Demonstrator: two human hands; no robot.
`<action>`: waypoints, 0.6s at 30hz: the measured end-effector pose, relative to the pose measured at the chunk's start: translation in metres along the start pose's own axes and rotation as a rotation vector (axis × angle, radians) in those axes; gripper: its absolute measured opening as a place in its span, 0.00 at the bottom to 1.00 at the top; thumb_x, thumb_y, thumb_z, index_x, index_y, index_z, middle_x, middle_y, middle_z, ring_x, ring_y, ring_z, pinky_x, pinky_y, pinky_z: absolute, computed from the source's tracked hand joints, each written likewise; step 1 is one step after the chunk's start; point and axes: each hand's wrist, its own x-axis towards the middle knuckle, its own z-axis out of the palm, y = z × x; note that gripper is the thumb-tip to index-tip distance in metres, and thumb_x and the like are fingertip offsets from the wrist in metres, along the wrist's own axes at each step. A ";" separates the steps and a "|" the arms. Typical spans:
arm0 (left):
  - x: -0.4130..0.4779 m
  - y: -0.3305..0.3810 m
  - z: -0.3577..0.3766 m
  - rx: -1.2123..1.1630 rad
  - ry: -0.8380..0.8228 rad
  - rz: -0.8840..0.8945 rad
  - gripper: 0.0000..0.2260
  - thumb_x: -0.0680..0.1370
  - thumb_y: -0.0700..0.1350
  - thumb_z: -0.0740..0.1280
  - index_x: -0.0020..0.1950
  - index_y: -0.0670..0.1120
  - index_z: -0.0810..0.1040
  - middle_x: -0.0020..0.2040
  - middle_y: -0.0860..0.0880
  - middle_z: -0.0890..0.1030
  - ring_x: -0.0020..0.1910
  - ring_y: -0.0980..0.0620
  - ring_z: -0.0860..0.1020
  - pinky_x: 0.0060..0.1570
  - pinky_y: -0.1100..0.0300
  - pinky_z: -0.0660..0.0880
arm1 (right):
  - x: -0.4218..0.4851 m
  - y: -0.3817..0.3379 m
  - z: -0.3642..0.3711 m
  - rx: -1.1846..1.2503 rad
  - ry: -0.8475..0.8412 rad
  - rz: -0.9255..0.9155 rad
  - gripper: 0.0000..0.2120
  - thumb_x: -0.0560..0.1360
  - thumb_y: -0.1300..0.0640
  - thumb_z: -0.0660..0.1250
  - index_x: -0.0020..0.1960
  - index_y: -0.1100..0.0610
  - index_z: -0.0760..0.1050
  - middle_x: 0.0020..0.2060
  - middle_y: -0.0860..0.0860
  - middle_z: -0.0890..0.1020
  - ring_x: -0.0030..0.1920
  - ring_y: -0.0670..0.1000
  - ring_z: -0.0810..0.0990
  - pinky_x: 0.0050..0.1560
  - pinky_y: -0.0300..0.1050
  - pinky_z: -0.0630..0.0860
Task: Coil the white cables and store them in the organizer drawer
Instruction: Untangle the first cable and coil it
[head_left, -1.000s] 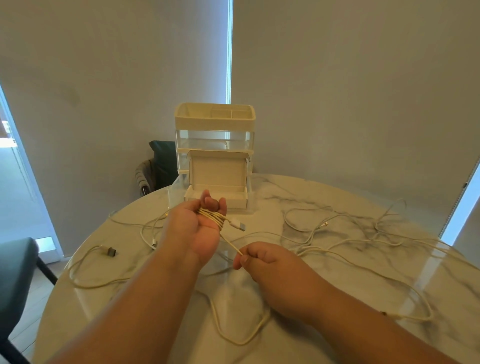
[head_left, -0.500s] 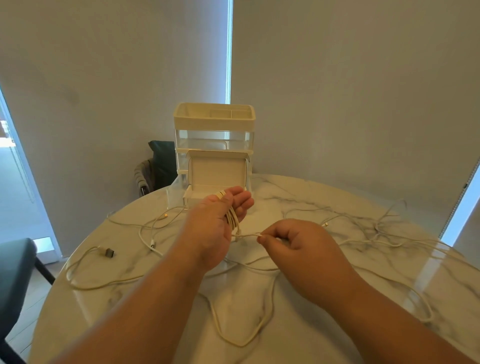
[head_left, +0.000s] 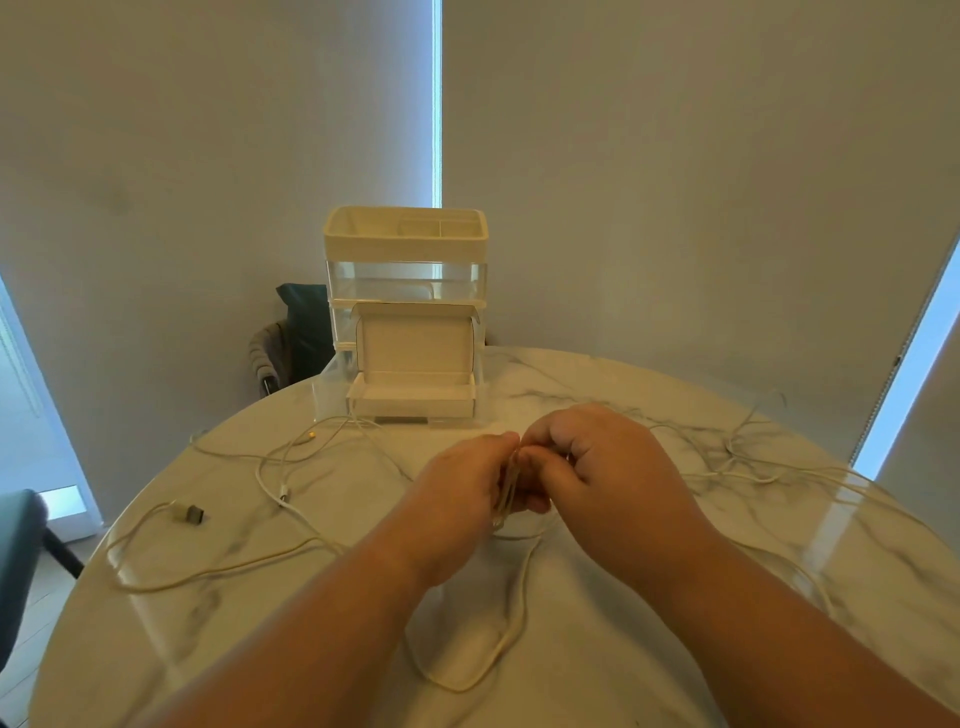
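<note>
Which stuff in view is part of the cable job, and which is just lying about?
Job: cable coil held between left hand and right hand; loose white cables; organizer with its pulled-out drawer.
Lying about: dark chair behind the table; dark seat at left.

You have one view only, from the camera on your head. It faces forward and down, looking from the near edge of the round tabletop (head_left: 779, 597) across to the far edge, where the organizer (head_left: 405, 244) stands. Your left hand (head_left: 457, 499) and right hand (head_left: 608, 483) sit close under the lens at mid-frame, and the wide angle curves the tabletop's side edges.
</note>
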 end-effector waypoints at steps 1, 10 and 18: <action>-0.002 0.000 0.001 -0.029 -0.030 0.000 0.15 0.75 0.50 0.64 0.52 0.40 0.80 0.48 0.36 0.80 0.49 0.45 0.81 0.56 0.53 0.79 | 0.000 0.000 -0.001 -0.015 0.003 -0.010 0.08 0.76 0.53 0.65 0.40 0.47 0.79 0.35 0.40 0.79 0.42 0.40 0.75 0.43 0.41 0.73; 0.000 0.004 0.005 -0.029 -0.109 -0.130 0.12 0.81 0.34 0.55 0.50 0.34 0.78 0.40 0.46 0.81 0.41 0.53 0.79 0.44 0.64 0.75 | 0.003 0.003 -0.009 0.011 -0.003 -0.039 0.08 0.75 0.58 0.67 0.38 0.52 0.81 0.31 0.48 0.80 0.43 0.44 0.76 0.41 0.39 0.71; -0.003 0.014 0.003 -0.104 -0.206 -0.193 0.14 0.83 0.35 0.53 0.51 0.38 0.79 0.43 0.44 0.83 0.42 0.50 0.80 0.47 0.59 0.77 | 0.004 0.011 -0.011 0.064 0.003 -0.038 0.05 0.74 0.56 0.69 0.41 0.50 0.82 0.35 0.43 0.81 0.43 0.42 0.77 0.42 0.39 0.73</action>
